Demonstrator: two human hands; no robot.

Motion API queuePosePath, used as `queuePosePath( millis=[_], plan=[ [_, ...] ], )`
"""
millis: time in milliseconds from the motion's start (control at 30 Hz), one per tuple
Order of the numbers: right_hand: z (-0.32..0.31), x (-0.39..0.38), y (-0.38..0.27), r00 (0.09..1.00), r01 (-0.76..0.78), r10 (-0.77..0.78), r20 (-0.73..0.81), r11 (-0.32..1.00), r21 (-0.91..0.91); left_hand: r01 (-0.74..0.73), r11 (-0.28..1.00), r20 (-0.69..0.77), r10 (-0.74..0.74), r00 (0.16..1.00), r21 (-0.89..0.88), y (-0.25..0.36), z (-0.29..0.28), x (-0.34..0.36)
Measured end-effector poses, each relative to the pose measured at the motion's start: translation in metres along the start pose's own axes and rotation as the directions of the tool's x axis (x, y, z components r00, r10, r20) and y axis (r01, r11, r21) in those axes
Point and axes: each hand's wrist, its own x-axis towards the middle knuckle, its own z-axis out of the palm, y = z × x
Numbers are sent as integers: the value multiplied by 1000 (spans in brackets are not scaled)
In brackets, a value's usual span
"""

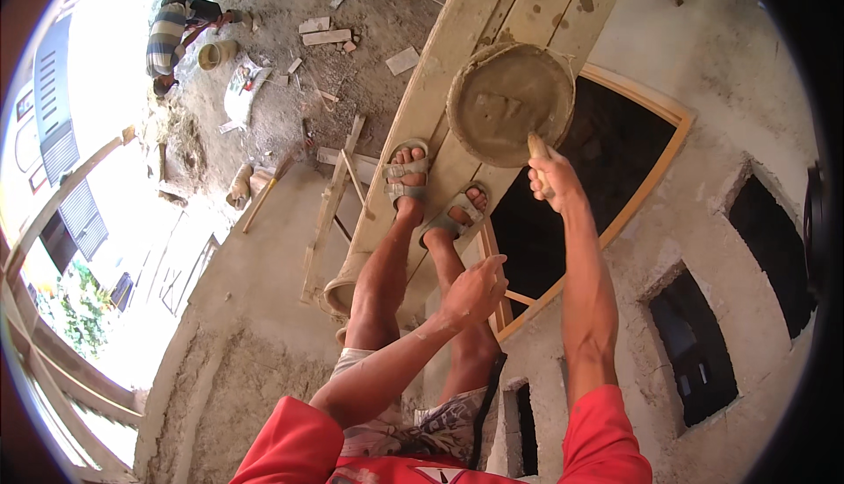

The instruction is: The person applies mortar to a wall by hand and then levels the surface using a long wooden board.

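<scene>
My right hand [556, 178] is closed round the wooden handle of a trowel [535, 145] at the near right rim of a round bucket [454, 115]. The trowel's blade is out of sight. Wet grey mortar [505, 119] fills much of the bucket, its surface uneven. The bucket rests on a plank scaffold [457, 31], ahead of my sandalled feet. My left hand [477, 291] hangs over my right leg, well short of the bucket. Its fingers are loosely bent and partly apart, with nothing visible in them.
A wooden window frame [646, 94] borders the planks on the right, in a plastered wall [615, 299] with several dark openings. Far below left, a person [171, 36] bends near a yellowish bucket [216, 54]. Wood scraps and a sack [243, 90] lie on the rough ground.
</scene>
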Motion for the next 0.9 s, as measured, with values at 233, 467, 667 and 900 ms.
queuePosePath(
  millis=[233,467,667,900],
  plan=[
    [3,15,24,987,128,-141,78,981,148,14,999,46,-16,999,43,1,1,0],
    [17,-4,-1,980,198,-190,57,923,-331,22,999,34,-23,999,25,-2,2,-4],
    [-21,-18,5,775,360,-612,157,223,-906,-12,1000,29,12,1000,7,-2,4,-2],
    [33,-65,-7,896,-5,-426,126,-293,-956,-11,1000,-34,11,999,2,-10,1,-4]
  ],
)
